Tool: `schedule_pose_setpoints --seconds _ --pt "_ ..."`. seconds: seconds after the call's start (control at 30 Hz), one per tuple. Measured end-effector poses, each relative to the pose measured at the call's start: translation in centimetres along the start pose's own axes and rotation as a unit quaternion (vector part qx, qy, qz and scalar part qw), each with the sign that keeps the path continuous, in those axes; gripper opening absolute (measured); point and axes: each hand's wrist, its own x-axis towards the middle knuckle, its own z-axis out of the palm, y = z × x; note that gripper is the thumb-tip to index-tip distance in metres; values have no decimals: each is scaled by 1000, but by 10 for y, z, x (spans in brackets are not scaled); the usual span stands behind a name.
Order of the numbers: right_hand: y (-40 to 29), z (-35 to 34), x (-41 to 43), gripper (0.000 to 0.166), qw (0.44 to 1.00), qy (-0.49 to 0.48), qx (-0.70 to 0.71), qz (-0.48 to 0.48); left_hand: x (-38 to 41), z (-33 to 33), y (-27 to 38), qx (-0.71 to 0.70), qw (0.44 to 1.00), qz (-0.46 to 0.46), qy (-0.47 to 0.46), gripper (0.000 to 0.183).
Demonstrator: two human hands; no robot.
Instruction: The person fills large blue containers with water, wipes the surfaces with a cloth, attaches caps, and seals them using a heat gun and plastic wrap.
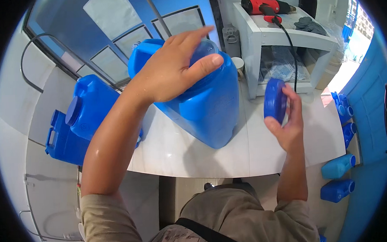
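A large blue plastic water jug [209, 111] stands on the white tiled counter [271, 150] in front of me. Its wide round mouth [207, 47] is uncapped and partly covered by my left hand. My left hand [175, 64] lies over the jug's top with fingers spread and thumb apart; whether it touches the rim I cannot tell. Off to the right, above the counter, my right hand [291, 122] grips a dark blue round screw cap [273, 100] by its edge, the cap turned on its side.
Capped blue jugs [95, 102] stand at left. A red heat gun [263, 6] with a black cord and a grey cloth [310, 25] lie on the white shelf unit [257, 38]. Beside it is a white mug [238, 63]. Several smaller blue jugs [338, 191] line the floor at right.
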Motion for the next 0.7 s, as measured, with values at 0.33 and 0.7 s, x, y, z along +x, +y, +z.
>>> schedule_pose_setpoints --seconds 0.33,0.7 --pt "-101 71 130 60 976 -36 -39 -212 -21 -30 2 95 990 91 -46 82" --pt "-83 90 133 56 983 -153 79 -64 -22 -8 13 100 994 8 -33 75"
